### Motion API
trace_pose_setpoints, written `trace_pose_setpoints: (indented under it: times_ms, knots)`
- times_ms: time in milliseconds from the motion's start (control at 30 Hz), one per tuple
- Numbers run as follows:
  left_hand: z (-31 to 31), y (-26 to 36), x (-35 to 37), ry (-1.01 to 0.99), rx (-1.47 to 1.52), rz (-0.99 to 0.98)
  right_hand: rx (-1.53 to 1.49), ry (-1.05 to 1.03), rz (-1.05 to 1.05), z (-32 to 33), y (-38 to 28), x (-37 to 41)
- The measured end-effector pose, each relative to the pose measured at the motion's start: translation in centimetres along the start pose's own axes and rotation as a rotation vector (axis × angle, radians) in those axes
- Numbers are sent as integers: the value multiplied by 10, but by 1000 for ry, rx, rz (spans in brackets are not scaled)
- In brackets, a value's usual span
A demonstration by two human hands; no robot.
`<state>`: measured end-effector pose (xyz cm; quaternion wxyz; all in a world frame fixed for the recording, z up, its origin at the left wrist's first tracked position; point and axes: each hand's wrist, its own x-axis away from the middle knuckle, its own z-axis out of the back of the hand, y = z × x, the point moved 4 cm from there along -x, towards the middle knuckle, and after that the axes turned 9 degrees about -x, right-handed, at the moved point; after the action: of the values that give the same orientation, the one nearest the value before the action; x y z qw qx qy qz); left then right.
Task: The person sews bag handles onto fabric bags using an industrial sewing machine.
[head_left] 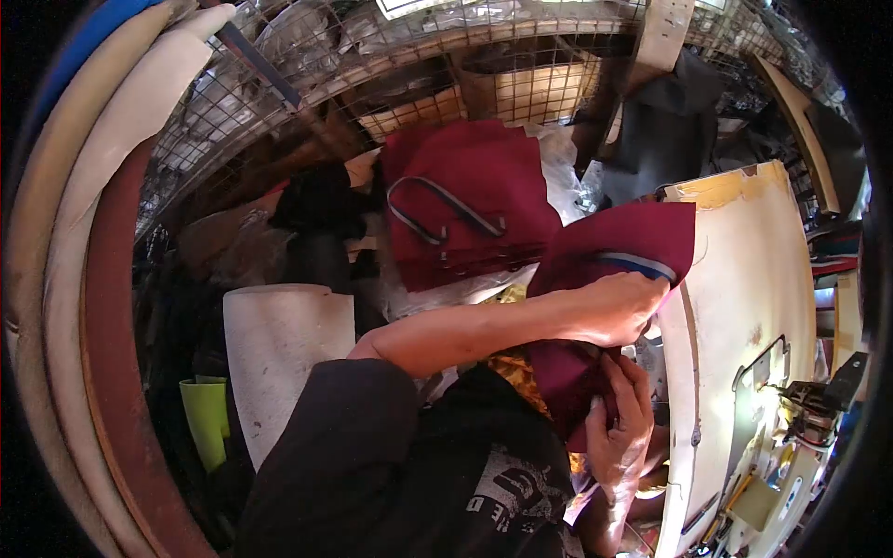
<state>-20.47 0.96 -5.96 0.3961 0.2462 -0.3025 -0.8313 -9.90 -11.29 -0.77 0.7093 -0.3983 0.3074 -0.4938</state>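
Note:
My left hand (621,309) reaches across my body and grips a maroon fabric piece (621,244) with a blue and white stripe near its edge. My right hand (618,420) sits just below it, fingers closed on the lower part of the same piece. The fabric is held at the near edge of a cream sewing table (744,279). Behind it lies a pile of maroon fabric pieces (484,167) with a grey looped strap (445,206) on top.
A sewing machine's needle area and metal plate (791,400) sit on the table at the right. A white roll (279,344) and a green cup (209,418) stand at the left. Wire mesh (372,56) and dark cloth (670,121) fill the back.

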Motion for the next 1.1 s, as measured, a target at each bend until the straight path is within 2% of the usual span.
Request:
trace_pose_setpoints:
  times_ms: [167,367,567,667,867,900,1000,1033,1100]
  knots:
    - [1,5,2,35,57,36,-54,28,-21,-2,4,3]
    - [-4,13,9,225,25,-186,-63,14,-51,-3,5,7]
    - [1,11,16,123,97,-2,-90,-3,-32,-7,7,7]
    - [0,12,16,138,81,23,-99,1,-49,-6,5,7]
    - [-3,23,19,300,115,-38,-41,7,-59,-2,8,13]
    - [-6,22,20,264,156,14,-39,8,-54,-2,11,15]
    - [-10,24,27,347,151,8,-69,13,-99,-1,15,22]
    - [-16,19,28,303,213,96,-85,15,-122,-1,17,23]
    - [-19,17,31,353,262,93,-79,6,-96,-1,18,24]
